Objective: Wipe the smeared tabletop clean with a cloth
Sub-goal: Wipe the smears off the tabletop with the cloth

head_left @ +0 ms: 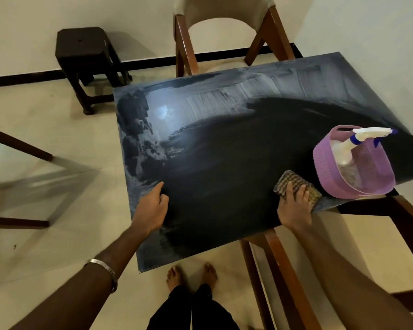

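Cream floor tiles surrounded the dark glossy tabletop [224, 163], whose middle looked wiped while grey smears remained along its far and left edges. Right hand [295, 206] pressed flat-fingered on the checked cloth [293, 181]; left hand [152, 208] rested loosely curled, empty.

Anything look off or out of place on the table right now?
Whitish smears remain along the far and left sides of the tabletop. The purple basket with the spray bottle sits at the right edge, close beside the cloth.
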